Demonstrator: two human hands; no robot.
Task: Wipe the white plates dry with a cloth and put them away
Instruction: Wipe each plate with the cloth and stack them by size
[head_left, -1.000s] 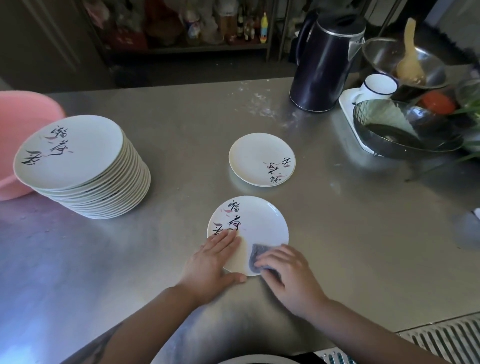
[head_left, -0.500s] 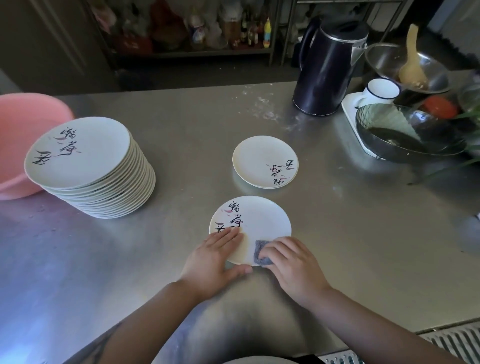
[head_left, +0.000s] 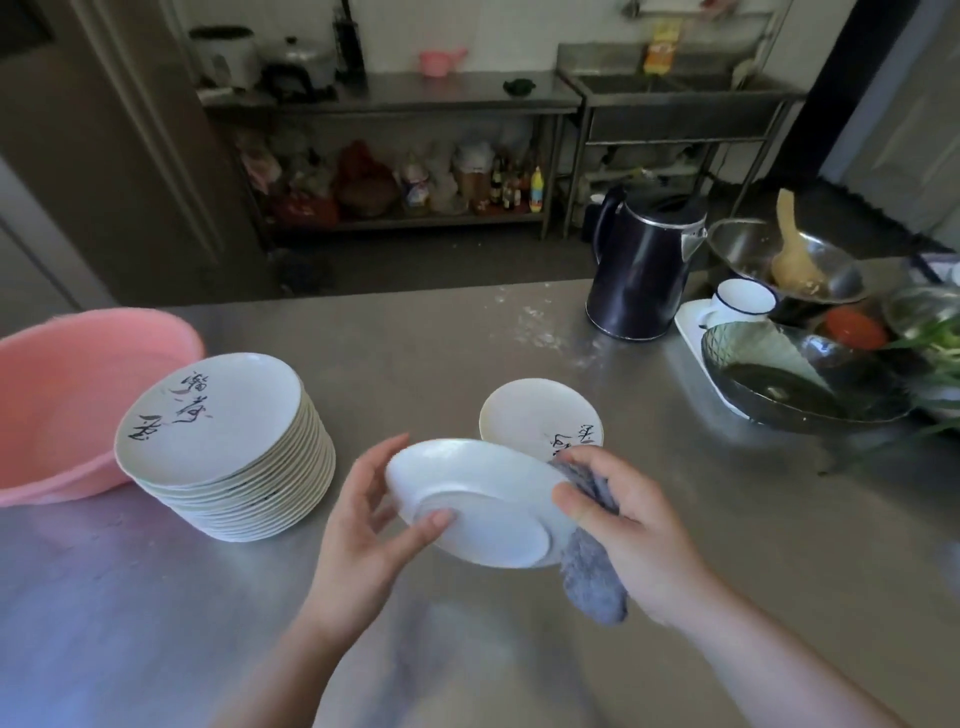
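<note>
A stainless steel counter (head_left: 467, 332) fills the frame, its bare stretch widest at lower left. A pink basin (head_left: 67, 395) sits at the left edge, touching a plate stack (head_left: 228, 457). At centre, a white plate (head_left: 483, 499) is held tilted, underside up, above the counter. The left hand (head_left: 363, 530) grips its left rim, thumb on the base. The right hand (head_left: 628, 525) pinches the right rim through a grey cloth (head_left: 592, 571). A second plate (head_left: 535, 410) lies just behind.

A brushed, dully reflective metal finish is shown by the counter (head_left: 467, 332). The held plate (head_left: 478, 499) and the plate stack (head_left: 223, 447) are glazed, smooth white ceramic. The cloth (head_left: 589, 577) is nubby grey fabric. The basin (head_left: 78, 395) is matt pink plastic, and the kettle (head_left: 641, 270) is glossy and dark.
</note>
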